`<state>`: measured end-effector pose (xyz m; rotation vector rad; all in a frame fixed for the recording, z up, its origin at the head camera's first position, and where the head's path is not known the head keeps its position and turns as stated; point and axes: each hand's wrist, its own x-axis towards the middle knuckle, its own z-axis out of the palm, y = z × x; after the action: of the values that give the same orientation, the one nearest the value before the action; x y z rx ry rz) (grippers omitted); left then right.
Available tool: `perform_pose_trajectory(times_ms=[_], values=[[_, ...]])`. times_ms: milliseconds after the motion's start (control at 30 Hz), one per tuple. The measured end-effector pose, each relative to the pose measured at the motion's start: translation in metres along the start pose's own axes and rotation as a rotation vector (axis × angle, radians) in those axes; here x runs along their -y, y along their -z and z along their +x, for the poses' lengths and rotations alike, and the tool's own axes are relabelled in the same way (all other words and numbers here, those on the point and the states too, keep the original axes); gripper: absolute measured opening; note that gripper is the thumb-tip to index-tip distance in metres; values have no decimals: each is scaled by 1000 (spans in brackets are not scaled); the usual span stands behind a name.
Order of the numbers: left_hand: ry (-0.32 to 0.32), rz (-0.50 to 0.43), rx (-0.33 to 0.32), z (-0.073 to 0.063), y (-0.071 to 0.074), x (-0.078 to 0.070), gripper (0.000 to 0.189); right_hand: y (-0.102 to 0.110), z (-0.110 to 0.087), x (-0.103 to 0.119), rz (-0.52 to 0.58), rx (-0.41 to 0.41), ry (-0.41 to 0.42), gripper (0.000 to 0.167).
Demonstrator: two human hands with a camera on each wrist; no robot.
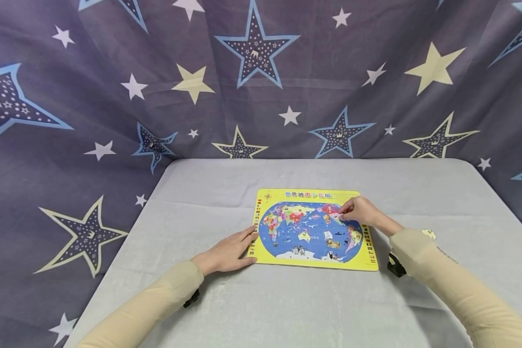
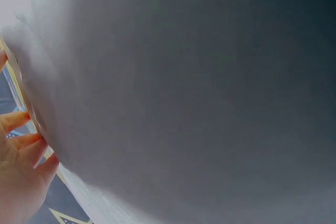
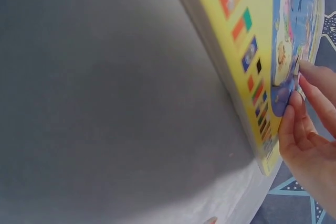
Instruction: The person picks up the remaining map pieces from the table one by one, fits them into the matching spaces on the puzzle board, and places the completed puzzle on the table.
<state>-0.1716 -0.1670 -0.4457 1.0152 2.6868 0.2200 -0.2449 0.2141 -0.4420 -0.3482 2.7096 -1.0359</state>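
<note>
A yellow world-map puzzle board (image 1: 313,265) lies flat on the table, its blue oval map holding colourful continent and animal pieces. My left hand (image 1: 230,251) rests at the board's left edge, fingers extended and touching the rim; in the left wrist view the left hand (image 2: 23,166) shows the same. Over the map's upper right, my right hand (image 1: 360,212) pinches a small puzzle piece (image 3: 296,66) between thumb and fingers, close to the board surface. Most of that piece is hidden by the fingers.
A loose pale-yellow puzzle piece (image 1: 428,234) lies on the table right of the board, beside the right sleeve. The table (image 1: 330,309) has a light grey cover. A dark star-patterned curtain (image 1: 287,96) hangs behind it and along the sides.
</note>
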Motion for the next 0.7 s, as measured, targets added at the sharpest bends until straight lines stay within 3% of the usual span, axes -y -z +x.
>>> perform_pose_trajectory(times_ms=[700], values=[[1, 13, 3, 1, -1, 1, 68, 2, 1, -2, 5, 31, -26, 14]])
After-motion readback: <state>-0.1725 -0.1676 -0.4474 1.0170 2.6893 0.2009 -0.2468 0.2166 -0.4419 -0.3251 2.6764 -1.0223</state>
